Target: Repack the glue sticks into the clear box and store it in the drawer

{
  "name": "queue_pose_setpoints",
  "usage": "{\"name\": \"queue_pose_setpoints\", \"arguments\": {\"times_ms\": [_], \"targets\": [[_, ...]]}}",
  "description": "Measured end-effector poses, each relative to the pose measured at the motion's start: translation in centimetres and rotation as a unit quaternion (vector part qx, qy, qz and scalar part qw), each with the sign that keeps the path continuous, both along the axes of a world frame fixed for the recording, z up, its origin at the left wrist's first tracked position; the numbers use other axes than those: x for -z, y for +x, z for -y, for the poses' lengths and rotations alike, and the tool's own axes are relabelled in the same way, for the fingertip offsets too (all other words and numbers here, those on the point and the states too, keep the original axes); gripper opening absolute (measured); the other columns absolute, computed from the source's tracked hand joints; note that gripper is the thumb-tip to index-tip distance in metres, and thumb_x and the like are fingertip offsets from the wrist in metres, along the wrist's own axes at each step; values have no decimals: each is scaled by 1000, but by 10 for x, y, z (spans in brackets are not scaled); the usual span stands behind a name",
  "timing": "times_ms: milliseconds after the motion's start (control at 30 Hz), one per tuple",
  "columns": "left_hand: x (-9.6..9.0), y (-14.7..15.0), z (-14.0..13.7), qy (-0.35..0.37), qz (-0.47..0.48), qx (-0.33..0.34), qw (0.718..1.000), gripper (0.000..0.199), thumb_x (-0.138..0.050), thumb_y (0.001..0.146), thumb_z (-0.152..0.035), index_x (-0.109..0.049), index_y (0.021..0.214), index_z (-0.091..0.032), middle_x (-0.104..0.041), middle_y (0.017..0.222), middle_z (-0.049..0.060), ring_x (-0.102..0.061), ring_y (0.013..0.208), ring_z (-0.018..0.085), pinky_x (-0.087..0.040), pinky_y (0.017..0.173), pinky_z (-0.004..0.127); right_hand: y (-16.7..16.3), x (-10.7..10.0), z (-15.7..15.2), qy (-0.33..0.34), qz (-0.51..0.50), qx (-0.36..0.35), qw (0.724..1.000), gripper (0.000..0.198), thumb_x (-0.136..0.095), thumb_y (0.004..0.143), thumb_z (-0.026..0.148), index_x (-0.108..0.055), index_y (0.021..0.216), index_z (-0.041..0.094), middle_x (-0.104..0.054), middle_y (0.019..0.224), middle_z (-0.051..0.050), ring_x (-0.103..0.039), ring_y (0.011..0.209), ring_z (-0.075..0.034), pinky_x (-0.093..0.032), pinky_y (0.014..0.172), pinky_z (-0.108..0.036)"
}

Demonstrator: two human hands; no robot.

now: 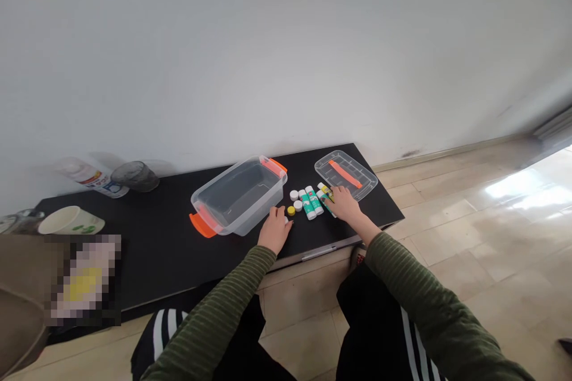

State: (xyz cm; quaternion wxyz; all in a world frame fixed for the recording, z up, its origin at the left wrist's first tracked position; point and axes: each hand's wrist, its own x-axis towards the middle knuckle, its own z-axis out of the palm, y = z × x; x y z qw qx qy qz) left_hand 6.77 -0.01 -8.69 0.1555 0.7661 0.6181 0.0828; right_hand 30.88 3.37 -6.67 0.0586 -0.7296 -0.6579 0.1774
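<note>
A clear plastic box (241, 193) with orange handles sits empty on a low black table (161, 244). Its clear lid (346, 174) with an orange strip lies to the right. Between them lie glue sticks (311, 201) with green and white labels, plus loose white caps (294, 195) and a yellow cap (291, 211). My left hand (275, 230) rests on the table by the box's near right corner, fingertips next to the yellow cap. My right hand (345, 205) lies over the rightmost glue stick (325, 191), fingers on it.
At the table's left end stand a white cup (70, 220), a dark glass bowl (134, 176) and a tipped white bottle (92, 175). A white wall rises behind the table. Tiled floor stretches to the right. My knees are just before the table's front edge.
</note>
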Motion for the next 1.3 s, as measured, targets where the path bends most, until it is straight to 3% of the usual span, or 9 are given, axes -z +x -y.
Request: {"name": "queue_pose_setpoints", "arguments": {"times_ms": [333, 533, 700, 767, 867, 1033, 1100, 1200, 1300], "targets": [[18, 9, -20, 36, 109, -10, 993, 52, -59, 88, -14, -43, 137, -18, -48, 125, 13, -62, 113, 26, -51, 97, 39, -3, 1, 2, 27, 22, -11, 999, 46, -56, 92, 25, -53, 135, 11, -57, 132, -16, -48, 123, -29, -39, 97, -34], [-11, 6, -15, -1, 71, -17, 997, 62, -65, 84, -22, -41, 141, -11, -47, 131, 18, -63, 112, 30, -50, 95, 39, -1, -17, 7, 110, -17, -7, 994, 32, -48, 97, 25, -61, 126, 17, -63, 124, -13, -52, 119, -25, -43, 90, -31], [-41, -9, 4, -81, 137, 33, 987, 35, -61, 86, -29, -62, 117, -14, -63, 113, 14, -68, 88, 24, -51, 82, 36, -16, -34, 26, 146, -101, -101, 979, 26, -48, 97, 20, -67, 114, 20, -69, 113, -8, -62, 100, -19, -44, 84, -28], [-53, -14, 11, -209, 234, 88, 945, 27, -64, 84, -40, -67, 95, -16, -68, 90, 9, -67, 76, 21, -51, 73, 33, -26, -38, 40, 112, -113, -171, 972, 20, -53, 94, 21, -71, 104, 20, -72, 102, -7, -64, 90, -18, -44, 77, -27], [-72, -16, 20, -374, 370, 168, 834, 42, -69, 78, -58, -64, 73, -16, -66, 68, 6, -61, 61, 16, -48, 60, 29, -37, -48, 62, 20, -165, -301, 939, 18, -63, 90, 31, -72, 81, 19, -70, 77, -4, -60, 70, -15, -40, 65, -25], [-87, -13, 29, -342, 547, 248, 723, 82, -35, 78, -89, -49, 36, -20, -42, 37, 6, -41, 38, 12, -31, 44, 30, -35, -76, 82, -123, -417, -454, 778, 55, -67, 78, 69, -62, 60, 17, -57, 56, 1, -47, 51, -9, -33, 51, -24], [-83, -11, 26, -320, 580, 215, 718, 90, -4, 77, -91, -38, 30, -24, -30, 31, 5, -32, 34, 11, -23, 42, 31, -33, -82, 79, -106, -476, -439, 755, 73, -48, 79, 85, -55, 52, 18, -49, 50, 0, -42, 47, -9, -29, 48, -26], [-71, -8, 12, -323, 531, 116, 775, 90, 19, 74, -85, -32, 30, -25, -24, 31, 5, -26, 33, 10, -14, 42, 32, -33, -75, 66, -94, -485, -300, 816, 89, 1, 85, 85, -46, 46, 21, -34, 42, 1, -32, 43, -10, -24, 46, -28], [-61, -3, -3, -351, 471, 39, 809, 89, 28, 67, -83, -28, 30, -25, -22, 31, 5, -24, 31, 10, -12, 44, 33, -37, -55, 51, -127, -433, -151, 880, 91, 17, 87, 76, -41, 42, 22, -27, 40, 0, -30, 45, -11, -24, 48, -28]]}}
